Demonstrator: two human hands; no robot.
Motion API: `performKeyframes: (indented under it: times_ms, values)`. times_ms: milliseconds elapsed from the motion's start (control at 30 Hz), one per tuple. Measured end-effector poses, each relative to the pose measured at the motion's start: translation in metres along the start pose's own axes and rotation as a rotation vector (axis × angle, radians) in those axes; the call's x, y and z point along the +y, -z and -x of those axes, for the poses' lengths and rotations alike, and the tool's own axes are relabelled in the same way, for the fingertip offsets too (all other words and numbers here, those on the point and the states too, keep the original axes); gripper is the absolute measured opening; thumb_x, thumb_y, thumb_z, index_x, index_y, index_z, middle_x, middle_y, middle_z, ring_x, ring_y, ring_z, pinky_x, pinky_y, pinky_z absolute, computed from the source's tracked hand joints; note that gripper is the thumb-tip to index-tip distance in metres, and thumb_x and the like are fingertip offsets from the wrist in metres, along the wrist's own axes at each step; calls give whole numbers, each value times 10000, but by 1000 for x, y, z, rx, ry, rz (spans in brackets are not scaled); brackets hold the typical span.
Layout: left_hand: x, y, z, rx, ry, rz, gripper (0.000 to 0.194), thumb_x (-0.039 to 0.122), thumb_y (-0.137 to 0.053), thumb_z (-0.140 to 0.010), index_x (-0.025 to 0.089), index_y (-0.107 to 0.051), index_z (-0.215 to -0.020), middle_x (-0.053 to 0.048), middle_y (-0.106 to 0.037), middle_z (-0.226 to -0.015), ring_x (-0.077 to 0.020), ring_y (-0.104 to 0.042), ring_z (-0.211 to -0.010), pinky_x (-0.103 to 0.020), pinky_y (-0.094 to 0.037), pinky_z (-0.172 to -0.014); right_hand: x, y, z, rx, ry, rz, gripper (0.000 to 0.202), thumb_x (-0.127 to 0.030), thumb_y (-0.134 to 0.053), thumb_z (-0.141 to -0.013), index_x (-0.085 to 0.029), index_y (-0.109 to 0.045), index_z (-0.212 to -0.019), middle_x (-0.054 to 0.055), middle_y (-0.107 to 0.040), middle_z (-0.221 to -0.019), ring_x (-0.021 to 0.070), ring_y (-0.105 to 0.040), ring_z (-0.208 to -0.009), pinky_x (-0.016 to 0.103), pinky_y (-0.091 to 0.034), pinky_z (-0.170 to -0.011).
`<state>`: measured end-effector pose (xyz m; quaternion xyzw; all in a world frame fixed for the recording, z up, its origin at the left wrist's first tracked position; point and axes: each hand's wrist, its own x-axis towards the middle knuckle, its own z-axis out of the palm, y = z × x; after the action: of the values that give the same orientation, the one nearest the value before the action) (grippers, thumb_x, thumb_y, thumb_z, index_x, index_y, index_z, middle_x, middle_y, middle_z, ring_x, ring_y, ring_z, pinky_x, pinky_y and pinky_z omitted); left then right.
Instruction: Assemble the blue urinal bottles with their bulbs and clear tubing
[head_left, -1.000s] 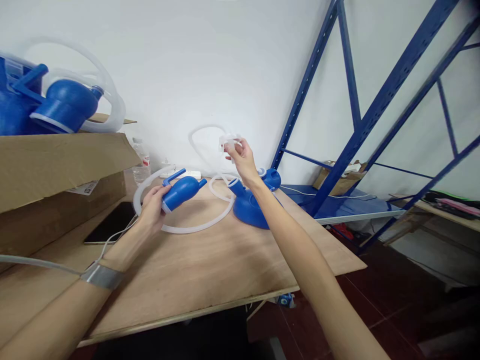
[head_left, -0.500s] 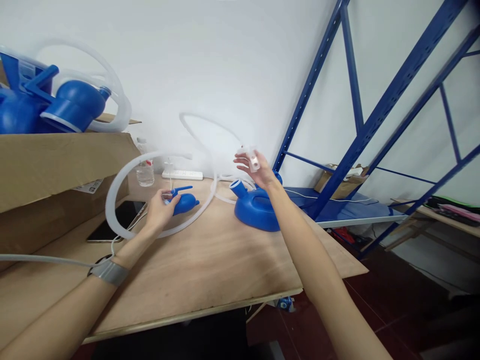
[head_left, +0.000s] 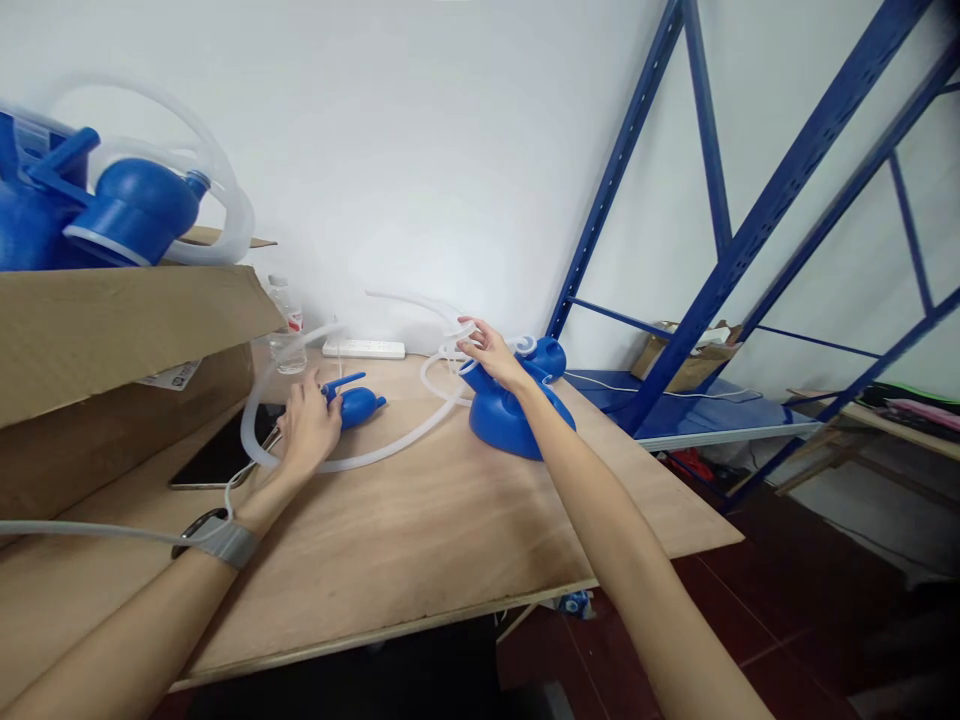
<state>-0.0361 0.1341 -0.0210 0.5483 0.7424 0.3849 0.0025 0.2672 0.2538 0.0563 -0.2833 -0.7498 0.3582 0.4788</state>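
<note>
My left hand (head_left: 306, 425) rests on the table with its fingers stretched out, against the left side of a small blue plastic piece (head_left: 360, 406) with a handle and a rounded bulb. Whether it still touches the piece is unclear. A translucent hose (head_left: 375, 452) loops across the table around that piece. My right hand (head_left: 489, 352) has closed its fingers on a translucent part of the hose, just above the slanted neck of a blue bottle (head_left: 501, 425). My wrist partly covers the bottle. Another blue rounded piece (head_left: 550, 358) lies behind it.
An open cardboard box (head_left: 112, 340) on the left holds blue pieces (head_left: 142, 205) and hose. A phone (head_left: 225, 455), a water bottle (head_left: 287, 325) and a power strip (head_left: 364, 349) lie about. Blue metal shelving (head_left: 697, 420) stands at right, past the table edge.
My right hand has come down toward the bottle's neck, lowering the hose. My left hand has loosened from the small blue piece and shifted left. The hose loop on the left has moved.
</note>
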Motion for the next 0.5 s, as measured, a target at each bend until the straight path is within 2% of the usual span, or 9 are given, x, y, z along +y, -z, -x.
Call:
performKeyframes:
  times_ms: [67, 200, 333, 500]
  values:
    - [3, 2, 3, 10, -35, -45, 595, 300, -460, -1006, 129, -406, -1573, -264, -555, -1445, -444, -530, -1371, -661, -447, -1084, 2, -3, -6, -6, 12, 22, 606, -516, -784, -817, -253, -582, -1325, 73, -721, -1204, 239, -673, -1170, 376, -540, -1041]
    - [5, 2, 7, 5, -101, -122, 558, 283, -421, -1015, 134, -456, -1551, -270, -533, -1457, -456, -517, -1363, -664, -430, -1087, 7, -5, -9, -53, -10, 69, 630, -565, -788, -809, -245, -580, -1310, 70, -732, -1166, 242, -683, -1134, 382, -552, -1008]
    - [4, 0, 9, 18, -141, -158, 545, 291, -435, -1003, 155, -494, -1528, -253, -521, -1466, -434, -509, -1362, -641, -410, -1112, 17, -3, -4, -34, -55, 81, 635, -610, -778, -800, -237, -583, -1276, 86, -747, -1179, 253, -692, -1133, 403, -552, -1017]
    - [6, 0, 10, 69, -259, -160, 551, 303, -520, -958, 178, -536, -1494, -225, -489, -1504, -411, -454, -1406, -597, -379, -1162, 20, 12, 0, -86, -168, 133, 556, -529, -827, -762, -214, -656, -1188, 103, -756, -1188, 280, -675, -1191, 439, -508, -1093]
